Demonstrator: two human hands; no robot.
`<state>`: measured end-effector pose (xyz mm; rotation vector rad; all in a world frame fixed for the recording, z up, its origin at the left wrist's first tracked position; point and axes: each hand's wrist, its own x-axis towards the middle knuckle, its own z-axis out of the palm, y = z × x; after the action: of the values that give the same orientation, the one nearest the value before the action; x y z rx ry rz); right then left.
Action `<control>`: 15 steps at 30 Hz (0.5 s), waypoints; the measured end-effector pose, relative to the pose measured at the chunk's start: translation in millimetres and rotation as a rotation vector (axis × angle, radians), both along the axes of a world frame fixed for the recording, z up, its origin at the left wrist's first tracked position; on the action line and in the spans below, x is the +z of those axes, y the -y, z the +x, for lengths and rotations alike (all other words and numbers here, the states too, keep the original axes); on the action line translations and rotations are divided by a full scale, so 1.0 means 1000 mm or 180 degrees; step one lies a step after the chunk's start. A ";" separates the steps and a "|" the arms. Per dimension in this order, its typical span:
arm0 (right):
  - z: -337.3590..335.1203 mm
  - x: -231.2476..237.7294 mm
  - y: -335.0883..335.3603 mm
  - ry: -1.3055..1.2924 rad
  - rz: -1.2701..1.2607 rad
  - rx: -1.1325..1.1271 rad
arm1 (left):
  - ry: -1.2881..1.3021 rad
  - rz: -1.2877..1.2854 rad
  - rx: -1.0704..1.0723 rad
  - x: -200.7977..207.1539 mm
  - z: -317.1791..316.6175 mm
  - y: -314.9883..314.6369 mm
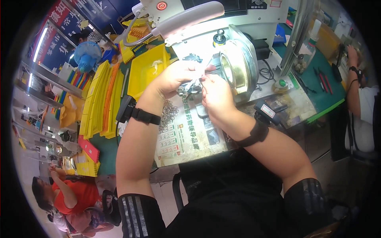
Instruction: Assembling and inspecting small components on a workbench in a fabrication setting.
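My left hand and my right hand meet under a lit white lamp, fingers closed and pinched together. Between the fingertips is something small, pale and shiny that glare and the fingers mostly hide. Just beneath the hands stand small silver metal parts of a fixture. To the right of my fingers is a machine with a round, brass-coloured ring in a grey housing. A heap of small silver metal rings lies on a printed sheet, near my left wrist.
A yellow tray with scraps stands at the left, beside stacked yellow bins. At the right are a black cable, a small green-capped bottle and red and black tools. Other people sit at the far left and right.
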<state>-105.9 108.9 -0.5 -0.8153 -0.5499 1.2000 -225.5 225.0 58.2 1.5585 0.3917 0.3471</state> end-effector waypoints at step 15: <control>0.028 -0.023 0.053 0.0803 0.1260 0.0909 | 0.0241 0.5042 0.1518 -0.015 -0.008 0.141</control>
<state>-77.8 56.1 -23.7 -0.5610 -1.1023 1.1978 -233.6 83.8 42.8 2.9553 0.4351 1.2883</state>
